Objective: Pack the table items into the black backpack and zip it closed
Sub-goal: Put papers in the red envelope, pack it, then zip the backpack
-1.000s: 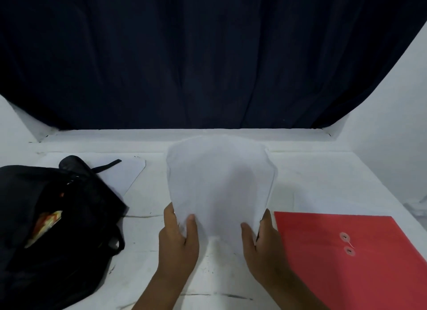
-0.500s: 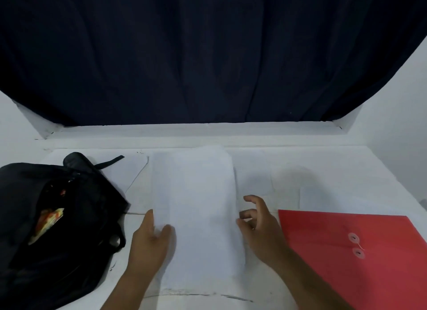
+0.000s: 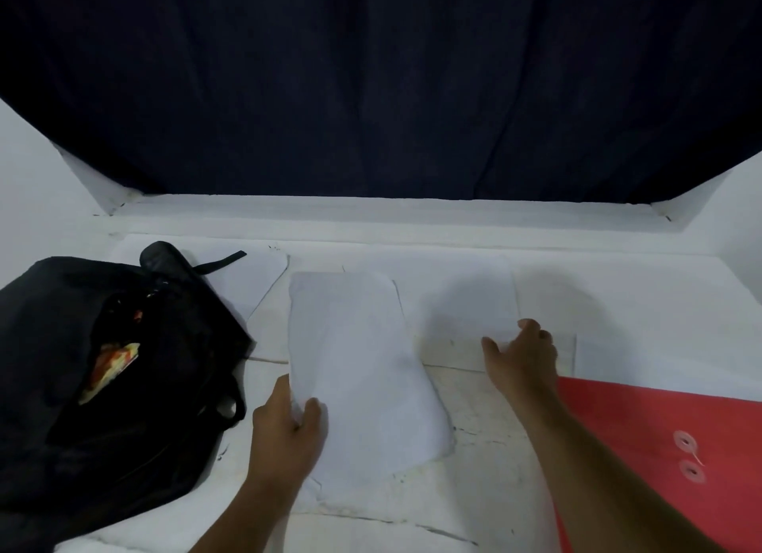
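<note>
Head view, looking down at a white table (image 3: 618,305) backed by a dark curtain (image 3: 371,78). At centre lies a folded white cloth (image 3: 358,367), its long axis running from about 11 o'clock down to 5 o'clock. The left hand (image 3: 288,433) pinches the cloth's near-left edge, thumb on top and fingers beneath. The right hand (image 3: 521,356) hovers at 3 o'clock of the cloth, apart from it, fingers loosely curled and holding nothing.

The black backpack (image 3: 103,367) sits at 9 o'clock of the cloth, just beside the left hand, so that hand is much the nearer one for carrying the cloth across. Its mouth gapes open (not yet zipped), and an orange-and-yellow packet (image 3: 111,367) shows inside; what else it holds is hidden.

A red string-tie envelope (image 3: 659,449) lies flat at 4 o'clock, partly under the right forearm, unpacked.
</note>
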The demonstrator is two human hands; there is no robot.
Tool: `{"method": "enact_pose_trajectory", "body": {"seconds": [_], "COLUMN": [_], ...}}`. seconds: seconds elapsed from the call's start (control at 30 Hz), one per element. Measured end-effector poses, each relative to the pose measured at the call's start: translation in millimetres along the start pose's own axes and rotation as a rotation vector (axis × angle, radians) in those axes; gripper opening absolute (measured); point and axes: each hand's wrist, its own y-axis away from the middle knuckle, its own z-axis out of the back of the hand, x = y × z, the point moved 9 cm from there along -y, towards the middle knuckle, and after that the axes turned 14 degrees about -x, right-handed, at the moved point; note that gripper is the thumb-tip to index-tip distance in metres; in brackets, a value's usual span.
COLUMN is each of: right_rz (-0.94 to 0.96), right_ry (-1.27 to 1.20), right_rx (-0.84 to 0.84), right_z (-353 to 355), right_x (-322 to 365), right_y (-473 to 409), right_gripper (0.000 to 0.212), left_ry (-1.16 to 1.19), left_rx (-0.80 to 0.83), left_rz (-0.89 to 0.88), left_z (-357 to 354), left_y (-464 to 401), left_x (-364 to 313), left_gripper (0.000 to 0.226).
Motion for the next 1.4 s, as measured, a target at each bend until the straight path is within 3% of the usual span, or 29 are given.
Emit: {"method": "enact_pose_trajectory", "body": {"seconds": [0.23,0.33,0.53,0.7,0.87,1.07,1.23,1.3,1.37,1.4], "right_rz": [-0.163,-0.181,-0.204,0.125,0.508,0.710,0.496,0.376,0.268,0.228], "right_ry": [-0.083,-0.249,-0.730,-0.748,-0.718,-0.799,-0.829,-0.757,-0.688,-0.656], "right_rx": [-0.037,-0.043,-0.209,-0.381,-0.513,-0.616,-0.527,-0.435,-0.315,-0.255], "right_z": [-8,-9,28,97,161,215,204,172,132,112], "right_x": [-2,-2,17,69,130,168,163,146,121,107], "right_y": [-4,-2,9,14,47,86,77,67,62,62], "right_gripper": [0.050,0.048,0.021,0.012,0.016,0.015,0.014,0.018,0.019,0.020], "left_ry": [0.013,0.041,0.063,-0.001,0.052,0.053,0.153,0.302,0.506,0.552], "left_rx": [0.012,0.015,0.030,0.008,0.027,0.021,0.128,0.172,0.208,0.228], "left_rz": [0.030,0.026,0.005,-0.074,-0.045,-0.070,0.058,0.186,0.265,0.289], "left_z": [-2,-4,-5,-3,-4,-2,-6,-6,-6,-6], "left_y": [-2,-1,-1,-4,-5,-8,-7,-4,0,0], "left_x": [7,4,0,0,4,9,24,32,32,33], "left_gripper": [0.016,0.016,0.012,0.014,0.010,0.014,0.019,0.025,0.010,0.019]}}
